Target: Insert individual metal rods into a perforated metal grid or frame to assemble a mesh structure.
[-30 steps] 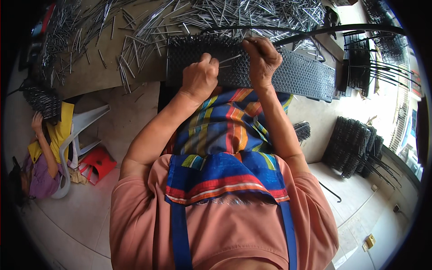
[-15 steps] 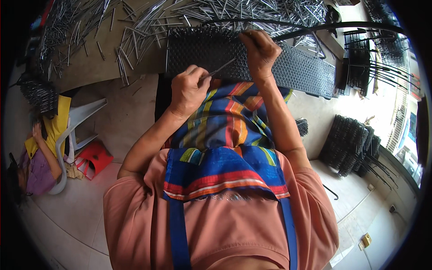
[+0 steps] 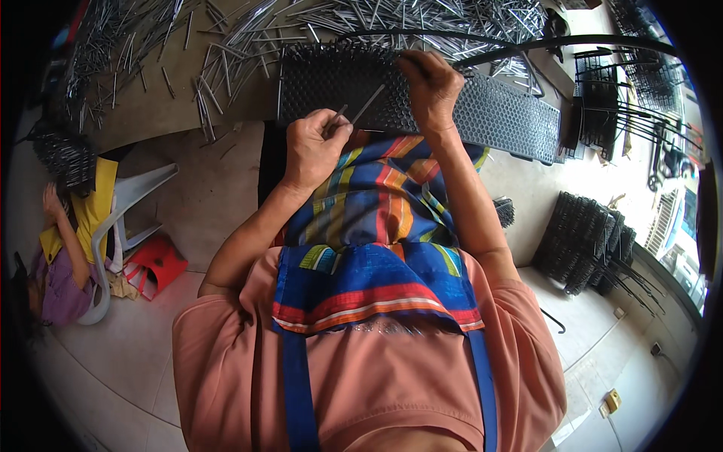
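Observation:
A long dark panel (image 3: 497, 113) full of honeycomb holes lies across the table edge before me. Short pieces stick up along its far left edge. Low over the panel's near edge, my left hand (image 3: 312, 151) is closed round a couple of thin grey metal rods (image 3: 369, 104), whose ends point away from me. My right hand (image 3: 435, 90) is at the panel's far edge, fingers pinched together and bent down towards the holes. Whatever sits between those fingertips is hidden.
Loose metal rods (image 3: 233, 64) are heaped over the table behind the panel. A black cable (image 3: 587, 41) arches past its far right. Dark racks (image 3: 584, 241) stand on the floor at right. At left, another person (image 3: 71, 279) sits on a pale chair beside a red bag (image 3: 158, 265).
The rods in my left hand have swung to point more steeply away from me, and a second end shows. My right hand has shifted slightly left along the panel's far edge.

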`<state>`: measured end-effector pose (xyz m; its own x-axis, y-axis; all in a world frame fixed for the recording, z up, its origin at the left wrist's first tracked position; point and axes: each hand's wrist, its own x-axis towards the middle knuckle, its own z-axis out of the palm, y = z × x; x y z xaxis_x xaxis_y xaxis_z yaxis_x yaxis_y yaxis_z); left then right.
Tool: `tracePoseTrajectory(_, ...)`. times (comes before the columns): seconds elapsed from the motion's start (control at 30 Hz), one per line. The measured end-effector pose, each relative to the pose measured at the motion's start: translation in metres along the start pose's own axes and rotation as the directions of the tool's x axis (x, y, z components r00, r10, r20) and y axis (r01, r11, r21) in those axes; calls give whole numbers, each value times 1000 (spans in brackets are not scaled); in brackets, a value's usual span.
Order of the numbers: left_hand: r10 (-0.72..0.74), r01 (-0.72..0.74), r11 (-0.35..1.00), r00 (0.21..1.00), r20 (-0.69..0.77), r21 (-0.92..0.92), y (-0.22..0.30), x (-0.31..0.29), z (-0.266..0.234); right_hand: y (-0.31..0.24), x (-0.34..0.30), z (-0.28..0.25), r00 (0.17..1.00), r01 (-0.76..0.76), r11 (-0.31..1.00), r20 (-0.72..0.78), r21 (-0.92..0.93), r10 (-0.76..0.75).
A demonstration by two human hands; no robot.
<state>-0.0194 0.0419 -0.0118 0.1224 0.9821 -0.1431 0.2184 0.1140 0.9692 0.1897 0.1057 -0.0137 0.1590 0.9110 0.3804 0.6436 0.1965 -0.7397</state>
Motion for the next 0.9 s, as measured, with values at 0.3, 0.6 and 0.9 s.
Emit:
tracePoseTrajectory(0.3,-153,156,975,988,33,-160,-4,11,13,-7,1,-7,988,138,946,109,-293,-111)
tracePoseTrajectory(0.6,-181,218,948,968,171,-232,19,10,42,-13,-20,-30,756,-644,648,471,406,455)
tracePoseTrajectory(0.9,-28,127,965,922,387,-231,4,27,57,-18,-22,-39,650,-760,382,591,526,478)
